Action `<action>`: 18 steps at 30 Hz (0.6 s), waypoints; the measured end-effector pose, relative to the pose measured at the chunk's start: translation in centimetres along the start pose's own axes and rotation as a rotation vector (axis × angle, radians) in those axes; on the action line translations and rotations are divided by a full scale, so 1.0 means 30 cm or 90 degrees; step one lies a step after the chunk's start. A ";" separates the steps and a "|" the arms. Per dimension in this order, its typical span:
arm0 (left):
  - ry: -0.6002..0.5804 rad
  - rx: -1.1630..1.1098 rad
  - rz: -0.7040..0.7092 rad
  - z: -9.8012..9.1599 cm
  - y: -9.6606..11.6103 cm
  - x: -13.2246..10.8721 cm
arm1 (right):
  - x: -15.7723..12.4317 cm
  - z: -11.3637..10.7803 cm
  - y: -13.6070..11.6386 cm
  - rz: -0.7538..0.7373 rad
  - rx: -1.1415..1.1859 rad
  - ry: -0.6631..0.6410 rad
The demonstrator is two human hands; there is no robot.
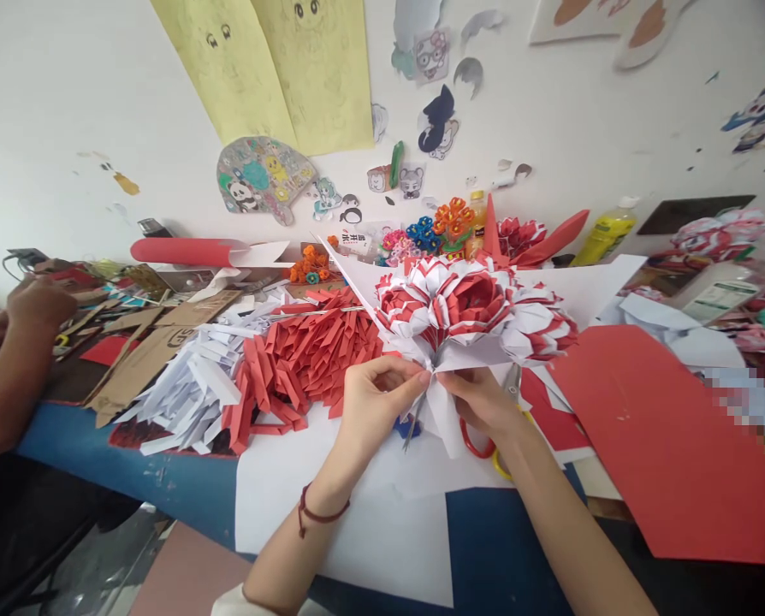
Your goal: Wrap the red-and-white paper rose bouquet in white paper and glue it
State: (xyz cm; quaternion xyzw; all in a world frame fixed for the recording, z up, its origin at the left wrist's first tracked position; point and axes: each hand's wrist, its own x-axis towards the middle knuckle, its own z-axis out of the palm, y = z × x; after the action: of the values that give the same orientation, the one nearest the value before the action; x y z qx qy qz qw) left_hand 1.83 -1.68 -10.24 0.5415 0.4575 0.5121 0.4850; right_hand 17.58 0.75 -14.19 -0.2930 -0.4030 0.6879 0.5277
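Note:
A bouquet of red-and-white folded paper flowers [469,308] is held up over the table, wrapped in a white paper cone. My left hand [376,402] pinches the base of the cone from the left, fingers closed on the paper. My right hand [482,400] grips the same base from the right. Scissors with red and yellow handles [485,445] lie on the table just under my right hand. A thin grey stick [413,423] points down between my hands.
Piles of folded red strips [305,359] and white strips [190,385] lie left of the bouquet. A large red sheet [665,445] covers the right. Bottles [604,235], small paper flowers [450,222] and cardboard scraps [139,359] line the back. Another person's hand [36,304] rests far left.

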 end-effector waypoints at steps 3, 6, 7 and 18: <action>0.010 0.022 0.010 0.004 -0.001 -0.001 | -0.001 -0.007 0.011 0.019 -0.008 0.015; 0.019 0.052 0.023 0.009 -0.003 -0.003 | -0.001 -0.025 0.031 0.043 -0.013 0.052; 0.023 0.064 0.031 0.011 -0.004 -0.003 | -0.001 -0.030 0.036 0.048 -0.017 0.064; 0.112 0.246 0.223 0.066 -0.019 -0.035 | 0.010 0.016 0.003 -0.064 -0.018 0.109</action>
State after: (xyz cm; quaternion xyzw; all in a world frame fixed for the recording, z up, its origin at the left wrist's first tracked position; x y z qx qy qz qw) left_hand 3.75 -2.77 -10.93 0.6486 0.4862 0.5364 0.2350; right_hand 17.05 0.89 -14.03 -0.3374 -0.3805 0.6270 0.5901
